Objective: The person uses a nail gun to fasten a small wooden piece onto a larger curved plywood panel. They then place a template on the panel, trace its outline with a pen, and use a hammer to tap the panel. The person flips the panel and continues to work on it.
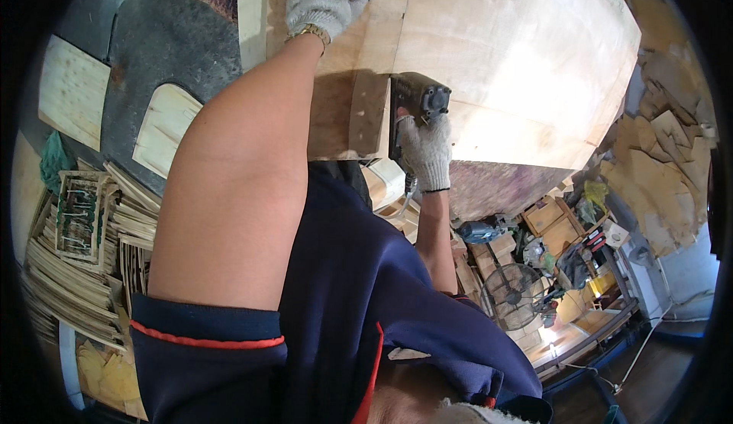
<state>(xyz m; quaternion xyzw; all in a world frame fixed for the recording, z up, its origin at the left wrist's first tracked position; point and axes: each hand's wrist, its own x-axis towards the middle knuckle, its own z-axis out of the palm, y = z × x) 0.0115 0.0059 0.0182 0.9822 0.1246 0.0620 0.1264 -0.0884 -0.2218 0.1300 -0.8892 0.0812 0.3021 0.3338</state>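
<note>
Under my gloved left hand [324, 0] lies a pale plywood panel [489, 50]; the hand's fingers are spread, pressing nothing but the wood near the top of the view. My right hand [429, 149], in a white knitted glove, is wrapped round a black nail gun [416, 92]. The tool rests at the near edge of the panel, with its long narrow side beside a light wooden piece [370, 111]. A hose fitting [410, 183] hangs below my right wrist. The nail gun's tip is hidden.
Two cut plywood pieces [74, 88] lie on the dark worktop [153, 42] at left. Stacked curved boards [69, 286] stand below them. At right are a floor fan [513, 296], a blue power tool [477, 232], wooden boxes [553, 222] and heaped scrap veneer [657, 157].
</note>
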